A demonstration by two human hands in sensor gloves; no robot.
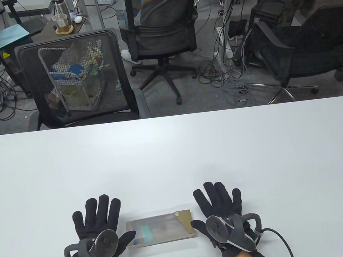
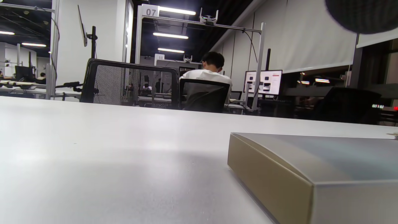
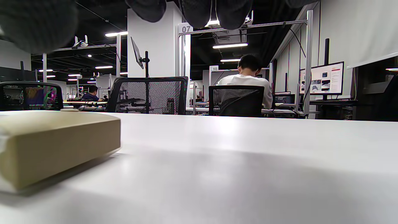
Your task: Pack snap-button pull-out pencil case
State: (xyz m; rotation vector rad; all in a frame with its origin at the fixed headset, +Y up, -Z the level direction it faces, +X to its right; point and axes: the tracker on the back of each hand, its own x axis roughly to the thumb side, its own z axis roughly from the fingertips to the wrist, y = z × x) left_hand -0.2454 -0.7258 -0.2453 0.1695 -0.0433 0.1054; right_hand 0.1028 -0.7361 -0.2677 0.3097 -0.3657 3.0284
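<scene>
The pencil case (image 1: 160,229) lies flat on the white table (image 1: 174,153) near the front edge. It is a flat box with a frosted sleeve and a tan end flap with a snap button (image 1: 177,214) on its right. My left hand (image 1: 99,223) lies flat on the table just left of the case, fingers spread. Its thumb reaches the case's left edge. My right hand (image 1: 219,205) lies flat just right of the case, fingers spread, holding nothing. The case shows in the left wrist view (image 2: 314,174) and in the right wrist view (image 3: 56,140).
Office chairs (image 1: 76,80) stand beyond the table's far edge, with cables on the floor. A cable (image 1: 283,239) runs from my right wrist over the table's front right.
</scene>
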